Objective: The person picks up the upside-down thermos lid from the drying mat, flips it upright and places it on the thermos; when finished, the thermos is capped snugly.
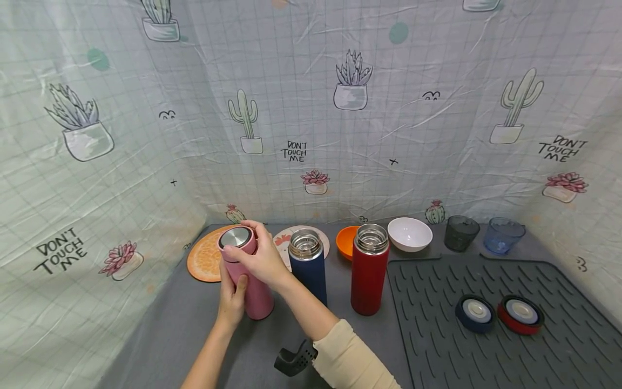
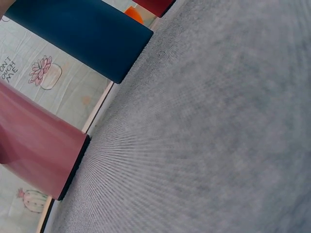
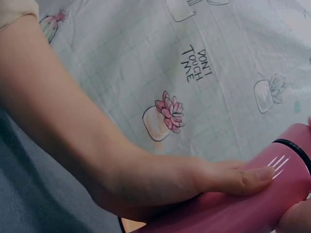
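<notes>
A: Surface and surroundings? Head view.

B: Grey table (image 1: pixel 194 319), felt-like, its weave clear in the left wrist view. A dark ribbed drying mat (image 1: pixel 486 346) fills the lower right of the frame. Behind and to both sides hangs a creased plastic backdrop (image 1: pixel 311 108), pale grid print with cacti, potted succulents and "DON'T TOUCH ME" lettering.

A: Hands?

B: Pink flask (image 1: pixel 247 275) stands upright, left of centre. Left hand (image 1: pixel 231 300) wraps its lower body, thumb laid along the side. Right hand (image 1: pixel 257 258) curls over the pink lid (image 1: pixel 237 240) at the top, fingers closed around its rim.

A: Neighbours?

B: Navy flask (image 1: pixel 308 270) just right of the hands, open-mouthed; red flask (image 1: pixel 369 270) beyond it, also open. Behind: orange-slice coaster (image 1: pixel 206 259), orange bowl (image 1: pixel 346 241), white bowl (image 1: pixel 410 234), grey cup (image 1: pixel 460 232), blue cup (image 1: pixel 503 235). On the mat, lower right: navy lid (image 1: pixel 475 312) and red lid (image 1: pixel 522 313), side by side.
</notes>
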The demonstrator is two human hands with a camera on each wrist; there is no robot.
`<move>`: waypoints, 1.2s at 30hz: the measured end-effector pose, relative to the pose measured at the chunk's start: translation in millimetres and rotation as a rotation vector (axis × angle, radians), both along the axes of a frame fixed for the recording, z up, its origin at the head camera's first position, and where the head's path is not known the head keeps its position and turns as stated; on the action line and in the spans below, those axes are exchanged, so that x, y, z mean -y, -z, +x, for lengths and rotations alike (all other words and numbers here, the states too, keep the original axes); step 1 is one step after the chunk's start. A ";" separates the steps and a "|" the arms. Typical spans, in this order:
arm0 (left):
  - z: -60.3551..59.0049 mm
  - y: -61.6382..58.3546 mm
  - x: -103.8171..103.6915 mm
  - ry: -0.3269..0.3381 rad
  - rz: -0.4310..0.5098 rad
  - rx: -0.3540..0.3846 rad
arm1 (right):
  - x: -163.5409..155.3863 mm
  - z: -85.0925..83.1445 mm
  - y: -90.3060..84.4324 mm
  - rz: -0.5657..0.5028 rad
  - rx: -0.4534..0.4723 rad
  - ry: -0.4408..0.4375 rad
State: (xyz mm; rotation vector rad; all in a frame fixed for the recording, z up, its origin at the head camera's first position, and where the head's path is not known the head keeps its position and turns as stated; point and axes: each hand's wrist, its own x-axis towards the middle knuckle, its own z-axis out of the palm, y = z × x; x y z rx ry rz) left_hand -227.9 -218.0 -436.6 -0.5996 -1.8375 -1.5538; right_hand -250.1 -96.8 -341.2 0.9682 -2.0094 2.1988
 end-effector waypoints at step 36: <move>1.5 -0.8 0.2 0.000 0.010 0.005 | 3.5 4.1 -3.5 -0.065 0.097 0.023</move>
